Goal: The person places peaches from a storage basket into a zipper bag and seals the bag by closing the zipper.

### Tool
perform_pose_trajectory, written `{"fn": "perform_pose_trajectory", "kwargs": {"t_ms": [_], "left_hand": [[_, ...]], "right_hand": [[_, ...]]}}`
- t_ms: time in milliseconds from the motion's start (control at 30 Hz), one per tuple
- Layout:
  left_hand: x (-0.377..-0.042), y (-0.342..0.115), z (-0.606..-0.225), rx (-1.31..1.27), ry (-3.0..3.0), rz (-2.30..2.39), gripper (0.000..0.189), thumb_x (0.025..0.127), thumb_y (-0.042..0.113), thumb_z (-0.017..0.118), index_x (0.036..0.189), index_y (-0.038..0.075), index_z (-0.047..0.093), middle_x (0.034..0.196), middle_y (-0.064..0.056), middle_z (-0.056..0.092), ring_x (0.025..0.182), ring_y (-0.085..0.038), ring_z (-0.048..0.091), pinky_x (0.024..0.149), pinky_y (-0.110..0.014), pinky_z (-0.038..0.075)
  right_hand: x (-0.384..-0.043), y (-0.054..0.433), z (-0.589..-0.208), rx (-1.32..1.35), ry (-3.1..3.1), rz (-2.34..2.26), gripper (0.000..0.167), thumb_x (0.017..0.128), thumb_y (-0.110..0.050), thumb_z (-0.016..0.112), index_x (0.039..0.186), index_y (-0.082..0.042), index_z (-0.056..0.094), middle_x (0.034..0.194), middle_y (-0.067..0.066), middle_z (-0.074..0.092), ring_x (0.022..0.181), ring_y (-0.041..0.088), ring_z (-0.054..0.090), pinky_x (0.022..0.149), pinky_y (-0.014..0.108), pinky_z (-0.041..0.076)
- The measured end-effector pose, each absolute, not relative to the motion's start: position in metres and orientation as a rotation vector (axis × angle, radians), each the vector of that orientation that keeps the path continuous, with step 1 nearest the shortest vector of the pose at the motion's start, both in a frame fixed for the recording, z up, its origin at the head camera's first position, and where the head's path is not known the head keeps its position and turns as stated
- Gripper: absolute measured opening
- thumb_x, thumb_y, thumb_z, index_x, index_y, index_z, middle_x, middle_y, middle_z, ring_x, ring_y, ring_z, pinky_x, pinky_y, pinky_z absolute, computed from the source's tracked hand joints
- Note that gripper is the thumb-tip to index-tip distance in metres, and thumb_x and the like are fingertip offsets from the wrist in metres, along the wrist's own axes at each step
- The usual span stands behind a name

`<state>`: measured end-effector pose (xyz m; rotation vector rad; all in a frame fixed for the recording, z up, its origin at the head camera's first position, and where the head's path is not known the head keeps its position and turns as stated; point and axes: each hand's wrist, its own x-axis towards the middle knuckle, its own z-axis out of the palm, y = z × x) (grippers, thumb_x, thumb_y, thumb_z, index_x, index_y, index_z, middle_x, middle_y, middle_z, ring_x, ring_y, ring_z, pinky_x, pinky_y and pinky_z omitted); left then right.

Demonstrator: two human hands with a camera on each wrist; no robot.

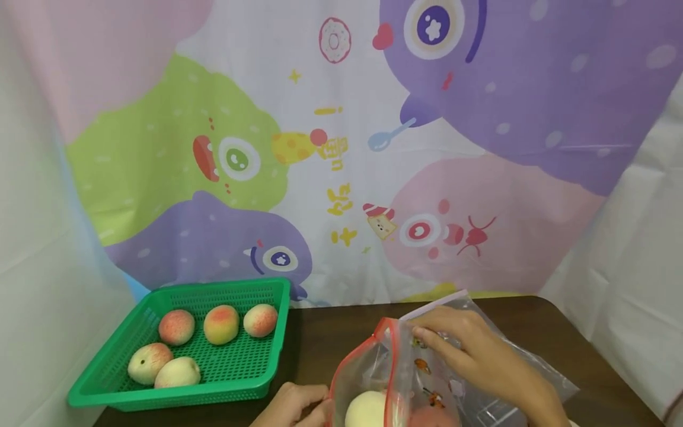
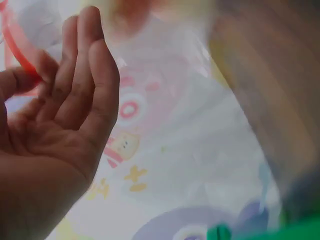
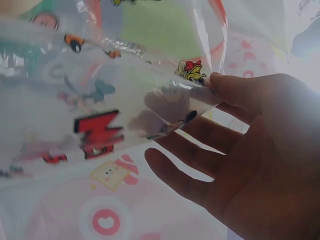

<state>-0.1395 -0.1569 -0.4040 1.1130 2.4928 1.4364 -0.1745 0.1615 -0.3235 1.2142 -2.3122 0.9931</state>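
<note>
A clear zip bag with a red rim point(image 1: 393, 370) and printed cartoon figures stands with its mouth open at the front of the table. A pale peach point(image 1: 365, 410) lies inside it, and a reddish one point(image 1: 433, 416) shows through its printed side. My left hand point(image 1: 294, 406) pinches the red rim between thumb and index finger; its other fingers point(image 2: 92, 65) extend loosely in the left wrist view. On the bag's right side, my right hand point(image 1: 475, 350) pinches the plastic, with the thumb on the near face and fingers behind in the right wrist view.
A green basket point(image 1: 277, 356) with several peaches stands at the left of the brown table point(image 1: 315, 332). Behind my right hand lies another clear plastic bag point(image 1: 544, 370). A cartoon-printed cloth point(image 1: 363, 267) hangs at the back, with white cloth on both sides.
</note>
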Motion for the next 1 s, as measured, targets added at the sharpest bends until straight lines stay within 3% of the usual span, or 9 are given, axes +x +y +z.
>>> {"fn": "perform_pose_trajectory", "kwargs": {"t_ms": [100,167,300,367,633,767,1000], "left_hand": [[-0.139,-0.157,-0.393,0.973,2.269,1.659,0.034,0.105,0.012,0.048,0.074,0.001,0.055,0.063,-0.010,0.059,0.056,0.004,0.055,0.049,-0.021,0.048],[-0.139,-0.156,-0.388,0.900,2.125,1.783,0.035,0.106,0.012,0.045,0.079,-0.007,0.055,0.072,-0.017,0.065,0.062,-0.004,0.065,0.056,-0.032,0.058],[-0.140,-0.154,-0.379,0.812,1.938,1.944,0.037,0.108,0.013,0.041,0.089,-0.017,0.052,0.085,-0.012,0.067,0.070,-0.015,0.072,0.068,-0.050,0.058],[-0.140,-0.152,-0.376,0.819,1.924,1.989,0.036,0.108,0.012,0.040,0.092,-0.017,0.053,0.086,-0.007,0.066,0.070,-0.015,0.071,0.069,-0.049,0.058],[-0.141,-0.156,-0.374,1.075,2.069,2.025,0.030,0.106,0.001,0.038,0.085,-0.007,0.057,0.081,-0.026,0.063,0.065,-0.025,0.066,0.061,-0.042,0.058],[-0.141,-0.160,-0.373,1.046,2.186,1.970,0.029,0.105,0.001,0.042,0.081,-0.003,0.057,0.073,-0.021,0.059,0.061,-0.026,0.063,0.060,-0.039,0.058],[-0.141,-0.169,-0.371,0.996,2.450,1.819,0.034,0.103,0.003,0.050,0.070,0.007,0.057,0.061,-0.009,0.059,0.057,-0.013,0.063,0.056,-0.034,0.056]], "right_hand": [[-0.176,0.164,-0.324,1.170,-2.311,0.981,0.020,0.099,-0.011,0.061,0.108,-0.025,0.071,0.096,-0.018,0.067,0.086,0.002,0.062,0.073,0.025,0.053],[-0.176,0.164,-0.325,1.149,-2.324,0.996,0.019,0.100,-0.011,0.061,0.108,-0.024,0.071,0.100,-0.017,0.069,0.090,0.003,0.063,0.076,0.027,0.055],[-0.180,0.165,-0.328,1.139,-2.334,1.000,0.020,0.099,-0.011,0.061,0.108,-0.026,0.072,0.099,-0.018,0.068,0.091,0.003,0.064,0.076,0.028,0.055],[-0.182,0.166,-0.329,1.130,-2.342,0.984,0.018,0.099,-0.012,0.062,0.106,-0.025,0.073,0.098,-0.019,0.068,0.090,0.003,0.063,0.075,0.028,0.054],[-0.187,0.166,-0.331,1.021,-2.451,0.970,0.012,0.101,-0.021,0.060,0.107,-0.024,0.071,0.100,-0.021,0.067,0.088,0.000,0.063,0.076,0.029,0.055],[-0.187,0.166,-0.330,1.005,-2.443,0.995,0.011,0.101,-0.020,0.061,0.105,-0.027,0.068,0.097,-0.022,0.066,0.085,0.001,0.062,0.073,0.027,0.055],[-0.184,0.163,-0.328,0.996,-2.372,1.024,0.012,0.099,-0.015,0.063,0.101,-0.024,0.071,0.097,-0.019,0.069,0.084,0.002,0.065,0.068,0.027,0.057]]}}
